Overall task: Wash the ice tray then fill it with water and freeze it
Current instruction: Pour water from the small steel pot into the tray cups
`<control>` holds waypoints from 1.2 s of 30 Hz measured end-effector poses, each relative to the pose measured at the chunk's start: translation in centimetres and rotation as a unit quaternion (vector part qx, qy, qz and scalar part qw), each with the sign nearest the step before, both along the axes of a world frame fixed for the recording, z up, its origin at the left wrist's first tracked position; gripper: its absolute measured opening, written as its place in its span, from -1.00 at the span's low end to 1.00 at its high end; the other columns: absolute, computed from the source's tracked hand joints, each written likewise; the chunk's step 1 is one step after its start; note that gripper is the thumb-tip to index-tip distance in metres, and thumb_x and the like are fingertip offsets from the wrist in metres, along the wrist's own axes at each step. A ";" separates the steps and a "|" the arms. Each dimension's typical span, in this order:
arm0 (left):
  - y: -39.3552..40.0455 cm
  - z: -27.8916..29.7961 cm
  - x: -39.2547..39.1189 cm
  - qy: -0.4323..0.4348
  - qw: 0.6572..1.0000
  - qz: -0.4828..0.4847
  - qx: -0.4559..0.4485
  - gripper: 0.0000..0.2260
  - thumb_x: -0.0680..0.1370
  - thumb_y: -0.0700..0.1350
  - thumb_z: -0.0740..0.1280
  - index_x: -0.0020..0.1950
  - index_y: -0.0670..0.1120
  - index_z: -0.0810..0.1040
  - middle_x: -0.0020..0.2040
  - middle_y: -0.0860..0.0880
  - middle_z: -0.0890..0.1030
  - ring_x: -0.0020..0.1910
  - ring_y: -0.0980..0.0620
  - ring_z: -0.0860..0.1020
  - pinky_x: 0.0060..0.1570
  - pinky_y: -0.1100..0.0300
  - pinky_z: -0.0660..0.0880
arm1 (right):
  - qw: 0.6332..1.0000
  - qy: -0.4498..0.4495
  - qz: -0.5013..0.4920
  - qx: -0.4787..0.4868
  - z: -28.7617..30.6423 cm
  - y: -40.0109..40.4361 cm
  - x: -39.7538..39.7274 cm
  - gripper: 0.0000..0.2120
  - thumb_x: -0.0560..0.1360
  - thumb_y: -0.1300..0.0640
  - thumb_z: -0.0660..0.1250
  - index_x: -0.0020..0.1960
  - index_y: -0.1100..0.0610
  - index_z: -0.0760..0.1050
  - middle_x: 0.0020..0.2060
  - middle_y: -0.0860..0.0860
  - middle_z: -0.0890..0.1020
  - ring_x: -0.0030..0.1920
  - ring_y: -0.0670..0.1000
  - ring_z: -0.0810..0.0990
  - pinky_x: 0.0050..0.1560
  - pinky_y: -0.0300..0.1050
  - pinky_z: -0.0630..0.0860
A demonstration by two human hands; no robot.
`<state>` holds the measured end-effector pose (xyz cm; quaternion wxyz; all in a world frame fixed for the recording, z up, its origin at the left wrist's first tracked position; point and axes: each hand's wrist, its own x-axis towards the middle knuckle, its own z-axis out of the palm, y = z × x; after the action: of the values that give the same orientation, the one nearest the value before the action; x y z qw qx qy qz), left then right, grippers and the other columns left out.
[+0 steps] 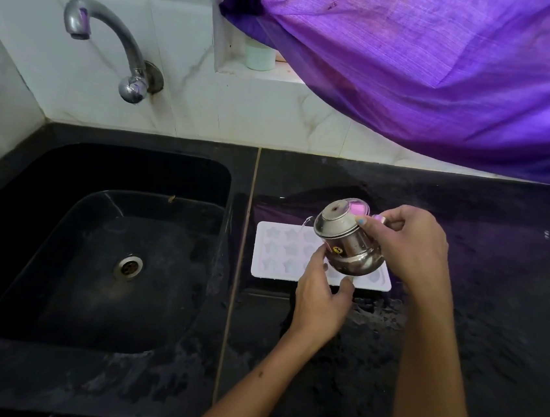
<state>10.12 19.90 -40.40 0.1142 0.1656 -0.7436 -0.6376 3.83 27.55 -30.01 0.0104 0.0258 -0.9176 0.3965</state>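
A white ice tray (279, 253) with star-shaped cells lies flat on the black counter (495, 299), just right of the sink. Over its right half a small steel kettle (345, 239) is tilted to the left, and a thin stream of water runs from its spout into the tray. My right hand (409, 243) grips the kettle by its handle. My left hand (322, 298) cups the kettle's round underside from the front. Both hands and the kettle hide the tray's right cells.
A black sink (26, 233) with a steel drain (129, 266) fills the left. A steel tap (114, 42) juts from the tiled wall above it, no water running. A purple curtain (450, 74) hangs over the counter's back right. A pale cup (259, 58) stands on the sill.
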 end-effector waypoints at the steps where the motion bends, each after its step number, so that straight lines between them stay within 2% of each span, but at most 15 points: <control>1: 0.0 0.1 0.0 0.003 1.000 0.002 0.001 -0.49 0.51 -0.18 0.30 0.44 0.01 0.27 0.31 0.11 0.46 0.31 0.10 0.39 0.27 0.07 0.40 | 1.000 -0.003 0.000 -0.015 0.0 0.1 -0.1 -0.76 0.41 -0.09 0.47 -0.27 -0.01 0.48 -0.26 -0.05 0.64 -0.12 0.06 0.64 -0.03 0.10 0.58; 6: -0.2 0.5 0.2 0.025 1.000 0.014 0.002 -0.46 0.50 -0.19 0.31 0.45 0.03 0.24 0.23 0.22 0.44 0.28 0.21 0.40 0.26 0.10 0.41 | 0.998 -0.002 0.002 -0.066 0.0 0.2 -0.2 -0.80 0.40 -0.07 0.49 -0.21 0.01 0.53 -0.27 -0.02 0.65 -0.16 0.05 0.65 -0.02 0.19 0.61; 9: -0.5 0.7 0.3 0.028 0.999 0.018 0.003 -0.45 0.51 -0.19 0.32 0.46 0.01 0.21 0.28 0.18 0.43 0.31 0.18 0.39 0.27 0.11 0.40 | 0.997 0.008 0.001 -0.073 0.1 -0.3 -0.2 -0.80 0.40 -0.07 0.48 -0.19 0.02 0.54 -0.27 -0.03 0.65 -0.16 0.05 0.65 -0.03 0.18 0.61; 15: -1.1 0.6 0.6 0.016 0.999 0.024 0.013 -0.46 0.52 -0.18 0.31 0.46 0.01 0.21 0.29 0.15 0.44 0.33 0.13 0.38 0.27 0.11 0.39 | 0.999 0.014 -0.002 -0.035 0.1 -1.9 0.2 -0.76 0.41 -0.13 0.45 -0.20 0.02 0.52 -0.23 -0.06 0.65 -0.10 0.05 0.63 -0.02 0.07 0.56; 21: -1.3 0.4 0.9 0.001 0.999 0.032 0.030 -0.48 0.51 -0.19 0.30 0.45 0.01 0.24 0.31 0.06 0.47 0.33 0.09 0.41 0.25 -0.02 0.44 | 1.000 0.024 0.009 0.015 -0.1 -2.9 0.5 -0.77 0.44 -0.13 0.44 -0.19 -0.02 0.48 -0.19 -0.06 0.62 -0.09 0.04 0.59 -0.12 -0.04 0.47; 26: -1.6 0.4 1.0 -0.008 0.999 0.029 0.025 -0.50 0.53 -0.19 0.30 0.44 -0.02 0.24 0.30 0.02 0.48 0.31 0.07 0.44 0.21 0.00 0.46 | 0.999 0.024 0.018 0.036 0.0 -3.3 0.7 -0.79 0.47 -0.11 0.42 -0.12 -0.01 0.48 -0.13 -0.04 0.62 -0.09 0.02 0.54 -0.15 -0.09 0.34; 36: -1.5 0.3 1.1 -0.007 0.999 0.027 0.022 -0.50 0.53 -0.18 0.30 0.44 0.00 0.24 0.32 0.03 0.46 0.33 0.09 0.40 0.24 -0.01 0.44 | 0.999 0.024 0.023 0.034 -0.1 -3.3 0.7 -0.80 0.47 -0.11 0.42 -0.13 -0.02 0.48 -0.12 -0.03 0.63 -0.07 0.04 0.57 -0.15 -0.09 0.37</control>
<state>11.21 18.44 -40.07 0.1223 0.1923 -0.7258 -0.6491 4.53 24.29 -30.09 0.0220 0.0570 -0.9293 0.3643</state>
